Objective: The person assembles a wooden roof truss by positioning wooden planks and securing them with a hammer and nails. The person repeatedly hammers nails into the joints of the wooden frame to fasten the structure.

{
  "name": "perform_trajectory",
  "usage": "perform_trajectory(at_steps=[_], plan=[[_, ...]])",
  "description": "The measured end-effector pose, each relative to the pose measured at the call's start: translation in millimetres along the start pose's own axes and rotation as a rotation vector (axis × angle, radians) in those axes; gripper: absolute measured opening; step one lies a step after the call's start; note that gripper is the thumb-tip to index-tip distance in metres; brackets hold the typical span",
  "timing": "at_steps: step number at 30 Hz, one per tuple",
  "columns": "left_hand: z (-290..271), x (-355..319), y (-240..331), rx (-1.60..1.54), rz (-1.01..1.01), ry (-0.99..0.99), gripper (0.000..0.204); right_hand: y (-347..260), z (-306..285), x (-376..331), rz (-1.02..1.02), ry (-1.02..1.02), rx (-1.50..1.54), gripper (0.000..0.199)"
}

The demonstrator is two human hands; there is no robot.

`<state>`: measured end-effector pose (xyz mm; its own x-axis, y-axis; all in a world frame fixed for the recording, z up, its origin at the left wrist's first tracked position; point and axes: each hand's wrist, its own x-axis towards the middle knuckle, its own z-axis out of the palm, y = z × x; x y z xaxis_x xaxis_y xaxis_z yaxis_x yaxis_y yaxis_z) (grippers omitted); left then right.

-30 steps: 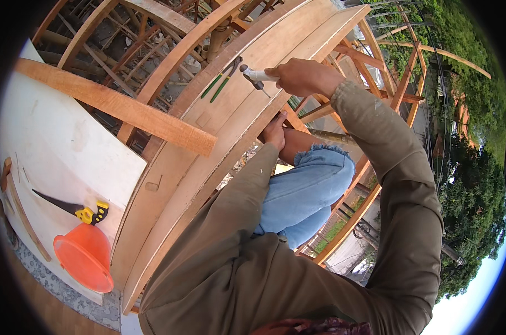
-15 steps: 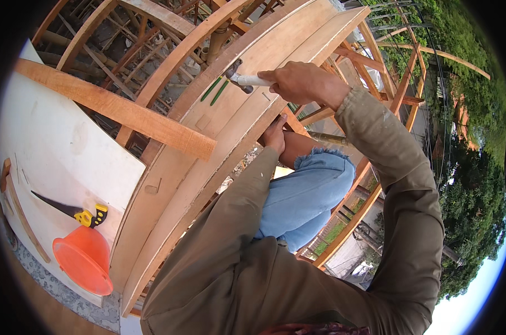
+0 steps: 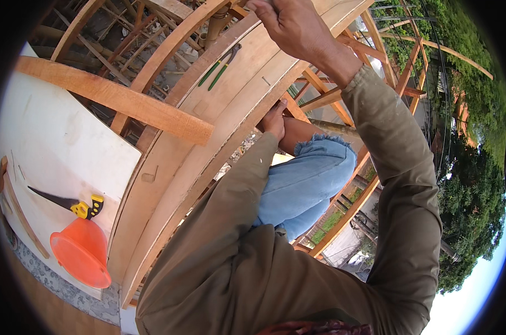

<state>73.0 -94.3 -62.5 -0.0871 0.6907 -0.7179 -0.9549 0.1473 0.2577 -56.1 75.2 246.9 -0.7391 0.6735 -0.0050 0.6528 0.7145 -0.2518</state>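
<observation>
My right hand [image 3: 297, 28] is raised at the top edge, closed in a fist. The hammer it held lies out of the picture. Below it, a nail [image 3: 266, 81] sticks up from the curved wooden plank [image 3: 236, 106]. My left hand [image 3: 273, 120] is down at the plank's near edge, beside my bare knee. Its fingers are curled and partly hidden under the edge, so what they grip cannot be made out. Green-handled pincers [image 3: 222, 70] lie on the plank, left of the nail.
A wooden beam [image 3: 116, 100] crosses the plank at the left. An orange hard hat [image 3: 82, 251] and a yellow-black handsaw [image 3: 68, 202] rest on a white panel [image 3: 68, 145]. Open timber framing [image 3: 158, 70] spreads beyond the plank; more framing [image 3: 348, 223] and trees stand at the right.
My right hand has swung up toward the top edge, carrying the hammer away from over the plank and out of view. The pincers' head is uncovered. My left hand stays put.
</observation>
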Motion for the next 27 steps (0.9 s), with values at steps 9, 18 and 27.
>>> perform_trajectory(at_steps=[9,18,27], plan=[[3,-11,7,0.042,0.006,-0.054,0.050,54,52,-49,0.274,-0.752,-0.182,0.050],[-6,4,-5,0.089,-0.034,-0.043,0.053,22,8,11,-0.054,0.002,-0.148,0.041],[0,-4,-7,0.003,0.127,-0.060,0.046,62,58,-58,0.185,-0.684,-0.278,0.049]])
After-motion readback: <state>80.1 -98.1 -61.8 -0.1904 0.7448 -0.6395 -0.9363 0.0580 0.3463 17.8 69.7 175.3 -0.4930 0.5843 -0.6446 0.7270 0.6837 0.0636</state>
